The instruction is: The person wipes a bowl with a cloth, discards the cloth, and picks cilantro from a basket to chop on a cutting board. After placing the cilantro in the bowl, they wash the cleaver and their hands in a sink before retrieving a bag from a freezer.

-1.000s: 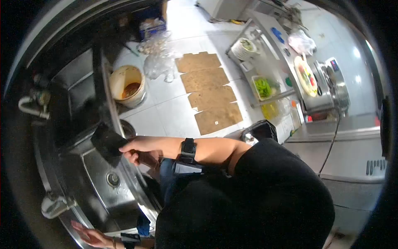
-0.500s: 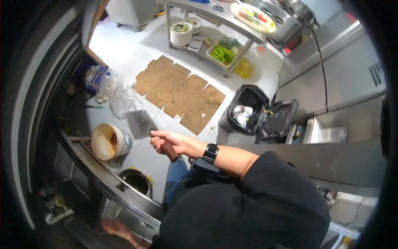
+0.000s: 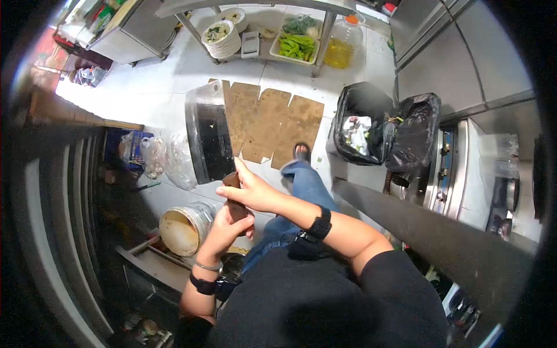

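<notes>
The person is holding a broad steel cleaver [image 3: 208,139] upright in the centre-left of the frame, with its wide grey blade reaching up over the white tiled floor [image 3: 174,81]. Both hands are gripping its brown wooden handle [image 3: 231,180]. The right hand [image 3: 252,194] is wrapping round the upper part of the handle just under the blade with its fingers curled tight. The left hand [image 3: 227,225] is closing round the lower part of the handle directly below it, and the two hands are touching.

As for progress, the cleaver is up in the air and well clear of any surface. Nothing is lying under the blade or against it, so no cutting appears to be under way, and the tool is not yet set down anywhere. The blade's face is looking dark and streaked, but I cannot tell whether it is wet or soiled.

Around it:
- Flattened brown cardboard sheets [image 3: 272,119] are lying on the floor just right of the blade.
- A bin lined with a black bag [image 3: 377,130] is standing right of centre.
- A round pale bucket with a brown-stained inside [image 3: 181,232] is sitting at lower left, near the left forearm.
- A white tray of green vegetables [image 3: 296,47] is resting on a steel shelf at the top.
</notes>
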A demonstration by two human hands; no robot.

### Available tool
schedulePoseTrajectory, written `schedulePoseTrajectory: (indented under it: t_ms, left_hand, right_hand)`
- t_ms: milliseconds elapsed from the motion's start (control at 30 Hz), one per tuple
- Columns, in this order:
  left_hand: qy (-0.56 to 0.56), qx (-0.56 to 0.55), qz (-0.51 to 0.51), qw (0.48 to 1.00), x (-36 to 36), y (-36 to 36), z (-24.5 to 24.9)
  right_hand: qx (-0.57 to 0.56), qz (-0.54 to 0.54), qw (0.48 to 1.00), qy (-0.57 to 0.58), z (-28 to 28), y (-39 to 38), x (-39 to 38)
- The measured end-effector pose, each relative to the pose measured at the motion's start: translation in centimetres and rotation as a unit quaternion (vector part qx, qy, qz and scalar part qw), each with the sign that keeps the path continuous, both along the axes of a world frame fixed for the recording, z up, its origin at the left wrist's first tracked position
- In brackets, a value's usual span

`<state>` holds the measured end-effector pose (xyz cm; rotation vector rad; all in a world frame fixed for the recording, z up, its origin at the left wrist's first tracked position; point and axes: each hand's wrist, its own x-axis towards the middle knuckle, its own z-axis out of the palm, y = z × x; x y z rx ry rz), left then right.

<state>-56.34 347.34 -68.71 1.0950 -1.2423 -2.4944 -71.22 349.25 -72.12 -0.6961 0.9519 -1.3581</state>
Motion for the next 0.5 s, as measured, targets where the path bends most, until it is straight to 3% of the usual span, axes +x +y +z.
schedulePoseTrajectory:
  t_ms: [33,67,133,167,233,300,333,367,433,467,500]
  left_hand:
    - [-0.036,-0.031,-0.016,0.999,-1.8,-1.1,-0.5]
    - [-0.069,-0.043,0.062,0.995,-4.0,-1.6,-0.7]
    - [-0.127,-0.072,0.095,0.985,-6.2,-5.3,-2.8]
    - [-0.146,-0.078,0.107,0.980,-7.2,-7.3,-3.7]
    - [-0.176,-0.071,0.133,0.973,-9.3,-10.4,-4.9]
    - [-0.181,-0.025,0.198,0.963,-10.9,-13.2,-5.6]
    - [-0.185,-0.014,0.216,0.958,-11.5,-14.7,-5.8]
    - [-0.200,0.004,0.233,0.952,-12.0,-16.4,-5.9]
    - [-0.185,0.012,0.287,0.940,-13.5,-19.8,-5.7]
    - [-0.175,0.013,0.304,0.936,-13.6,-21.6,-6.0]
    - [-0.172,0.017,0.322,0.931,-13.9,-23.5,-6.0]
  right_hand:
    - [-0.013,0.019,0.993,0.116,-0.1,-1.2,-1.9]
    - [-0.026,0.041,0.971,0.232,-0.3,-2.2,-4.2]
    - [-0.050,-0.058,0.918,0.388,-0.6,-3.4,-9.7]
    - [-0.012,-0.110,0.919,0.377,1.1,-3.9,-13.4]
    - [-0.040,-0.227,0.891,0.392,3.6,-4.5,-20.8]
    - [-0.033,-0.291,0.837,0.462,8.0,-4.6,-27.6]
    - [-0.101,-0.357,0.814,0.447,10.6,-5.3,-29.8]
    - [-0.187,-0.352,0.770,0.499,12.3,-5.4,-32.8]
    - [-0.358,-0.351,0.756,0.420,16.8,-5.9,-37.6]
    - [-0.373,-0.476,0.691,0.396,19.7,-9.1,-36.9]
    - [-0.382,-0.526,0.645,0.401,23.1,-13.9,-35.9]
